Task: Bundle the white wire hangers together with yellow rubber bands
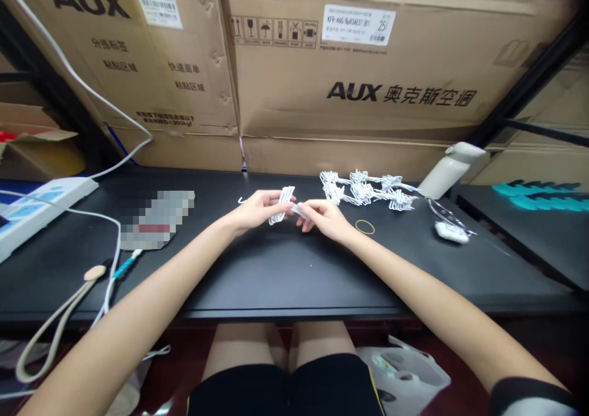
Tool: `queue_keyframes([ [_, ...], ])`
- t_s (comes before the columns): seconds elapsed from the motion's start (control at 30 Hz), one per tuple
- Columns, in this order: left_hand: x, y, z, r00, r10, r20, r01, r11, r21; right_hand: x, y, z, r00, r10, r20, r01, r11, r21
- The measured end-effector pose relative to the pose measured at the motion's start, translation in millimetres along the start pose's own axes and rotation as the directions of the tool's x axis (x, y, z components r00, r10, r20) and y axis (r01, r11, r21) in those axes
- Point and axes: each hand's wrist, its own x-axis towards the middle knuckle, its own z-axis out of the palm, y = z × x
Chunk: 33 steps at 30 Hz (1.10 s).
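Observation:
My left hand (258,208) is closed on a small bundle of white wire hooks (286,196), held upright just above the black table. Close beside it, my right hand (324,217) pinches the end of a thin white piece at the bundle's right side; its far end is hidden by my fingers. Several more bundles of white hooks (362,192) lie in two rows behind my right hand. A single white hook (247,201) rests on the table behind my left wrist. To the right of my right hand lies a yellow rubber band (365,227).
Large cardboard boxes (285,103) stand along the table's back. At the right are a white bottle (453,169), a small white case (451,232) and glasses (444,212). A white power strip (41,210), cables and a blurred-out flat object (159,219) lie left.

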Motion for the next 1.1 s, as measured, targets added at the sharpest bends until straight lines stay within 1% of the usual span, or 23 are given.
queue_keyframes([
  [0.07, 1.4, 1.4, -4.3, 0.996, 0.015, -0.093, -0.020, 0.998, -0.062, 5.2, 4.7, -2.1, 0.992, 0.043, -0.119, -0.034, 0.997, 0.075],
  [0.1, 2.2, 2.3, -6.7, 0.988, 0.019, -0.156, -0.035, 0.994, -0.102, 7.3, 6.6, -3.4, 0.984, 0.059, -0.168, -0.046, 0.996, 0.078],
  [0.13, 3.0, 3.3, -9.1, 0.975, 0.017, -0.221, -0.050, 0.989, -0.142, 9.0, 8.1, -4.3, 0.979, 0.059, -0.197, -0.051, 0.998, 0.048],
  [0.17, 3.7, 4.5, -11.3, 0.959, 0.012, -0.283, -0.065, 0.982, -0.179, 9.9, 9.1, -4.5, 0.977, 0.036, -0.208, -0.042, 0.999, -0.022],
  [0.2, 4.3, 5.5, -13.2, 0.943, 0.003, -0.333, -0.078, 0.974, -0.211, 10.0, 9.7, -3.7, 0.981, -0.013, -0.194, -0.012, 0.992, -0.126],
  [0.23, 4.7, 6.4, -14.9, 0.929, -0.009, -0.371, -0.086, 0.967, -0.239, 9.4, 10.0, -1.8, 0.986, -0.081, -0.148, 0.041, 0.967, -0.251],
  [0.27, 5.0, 7.0, -16.2, 0.918, -0.023, -0.396, -0.089, 0.961, -0.262, 8.3, 9.9, 1.1, 0.986, -0.152, -0.072, 0.115, 0.921, -0.373],
  [0.3, 5.3, 7.3, -17.1, 0.910, -0.035, -0.414, -0.091, 0.955, -0.281, 6.8, 9.7, 4.7, 0.977, -0.209, 0.029, 0.198, 0.858, -0.475],
  [0.33, 5.5, 7.3, -17.8, 0.905, -0.044, -0.424, -0.093, 0.950, -0.298, 5.2, 9.3, 8.6, 0.961, -0.242, 0.132, 0.274, 0.791, -0.547],
  [0.37, 5.6, 7.1, -18.1, 0.901, -0.050, -0.430, -0.096, 0.946, -0.311, 3.6, 8.9, 12.4, 0.943, -0.248, 0.220, 0.331, 0.733, -0.595],
  [0.4, 5.7, 6.7, -18.3, 0.900, -0.052, -0.432, -0.098, 0.943, -0.319, 2.3, 8.5, 15.5, 0.930, -0.233, 0.285, 0.364, 0.690, -0.626],
  [0.43, 5.8, 6.3, -18.3, 0.901, -0.051, -0.432, -0.101, 0.941, -0.323, 1.4, 8.0, 17.6, 0.924, -0.213, 0.317, 0.376, 0.660, -0.651],
  [0.5, 5.9, 5.8, -17.9, 0.901, -0.048, -0.430, -0.103, 0.941, -0.322, 0.8, 7.2, 18.6, 0.927, -0.193, 0.322, 0.369, 0.627, -0.686],
  [0.57, 5.9, 5.7, -17.2, 0.901, -0.050, -0.430, -0.100, 0.943, -0.318, 1.3, 6.9, 15.9, 0.932, -0.212, 0.294, 0.360, 0.630, -0.688],
  [0.7, 6.0, 5.4, -16.0, 0.904, -0.054, -0.424, -0.089, 0.946, -0.312, 2.4, 8.5, 8.9, 0.941, -0.268, 0.205, 0.336, 0.693, -0.638],
  [0.8, 6.0, 5.0, -15.0, 0.907, -0.056, -0.418, -0.087, 0.945, -0.315, 2.2, 10.5, 7.8, 0.941, -0.296, 0.164, 0.332, 0.714, -0.617],
  [0.97, 6.0, 7.0, -13.2, 0.892, -0.082, -0.445, -0.084, 0.936, -0.342, 2.0, 10.2, 8.7, 0.944, -0.304, 0.127, 0.315, 0.722, -0.616],
  [1.1, 6.9, 8.8, -13.8, 0.871, -0.098, -0.482, -0.099, 0.925, -0.366, 2.0, 7.6, 3.2, 0.952, -0.294, 0.088, 0.282, 0.726, -0.628],
])
